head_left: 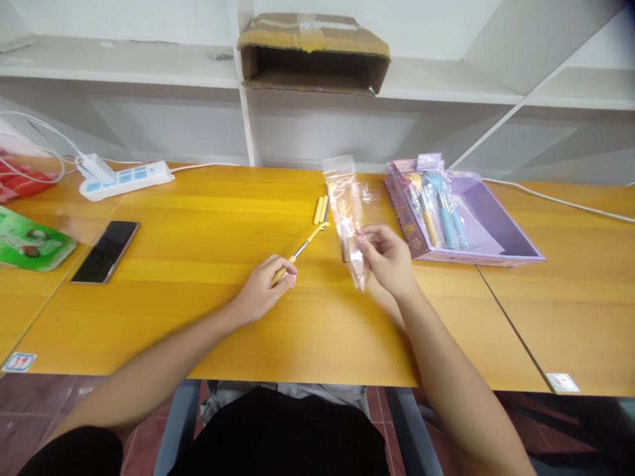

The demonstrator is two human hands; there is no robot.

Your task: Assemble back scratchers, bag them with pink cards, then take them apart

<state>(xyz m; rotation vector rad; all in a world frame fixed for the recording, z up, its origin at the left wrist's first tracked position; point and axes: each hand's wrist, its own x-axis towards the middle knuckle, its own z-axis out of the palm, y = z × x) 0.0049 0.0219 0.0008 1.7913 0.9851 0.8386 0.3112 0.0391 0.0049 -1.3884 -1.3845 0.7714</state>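
Note:
My left hand (268, 284) is closed around the yellow handle of a slim stick (299, 250). Its silver shaft points up and right, ending in a small yellow tip whose kind I cannot make out. To the right, my right hand (388, 258) pinches a long clear plastic bag (342, 198) by its side, standing roughly upright over the table. Glare keeps me from telling whether anything is in it. Several short yellow sticks (319, 210) lie side by side between the stick's tip and the bag.
A purple box (506, 218) at right holds bagged yellow- and blue-handled items (446, 218). At left are a phone (106, 251), a green package (34, 241) and a white power strip (129, 182). An open cardboard box (315, 53) sits on the shelf (124, 63).

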